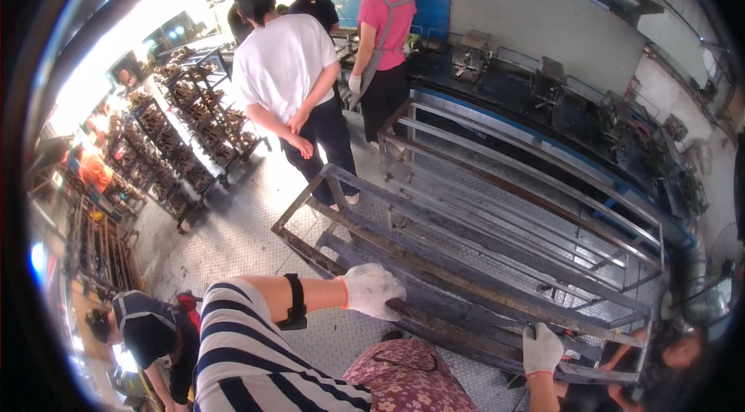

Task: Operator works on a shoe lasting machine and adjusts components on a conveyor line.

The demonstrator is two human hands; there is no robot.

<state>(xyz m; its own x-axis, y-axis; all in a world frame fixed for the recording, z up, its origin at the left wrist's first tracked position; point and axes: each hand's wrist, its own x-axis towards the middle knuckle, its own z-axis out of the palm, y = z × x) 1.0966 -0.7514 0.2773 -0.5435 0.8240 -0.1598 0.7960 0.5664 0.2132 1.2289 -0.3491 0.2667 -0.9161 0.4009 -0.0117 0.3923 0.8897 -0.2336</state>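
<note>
A long metal frame rack [434, 245] lies before me, made of grey and rust-brown bars. My left hand [372, 292], in a white knit glove with an orange cuff, is wrapped round its near rail. Farther right along that same side, my right hand [542, 348] wears a matching glove and is closed on the rail. The undersides of the fingers of both hands are hidden by the gloves and the bar. A second frame rack [497, 156] stands just beyond the first.
A person in a white shirt [285, 74] and one in a pink shirt [386, 28] stand beyond the racks. Wheeled racks [198, 113] full of small brown parts are at left. A dark workbench [497, 82] carries small machines. People crouch at lower left and lower right.
</note>
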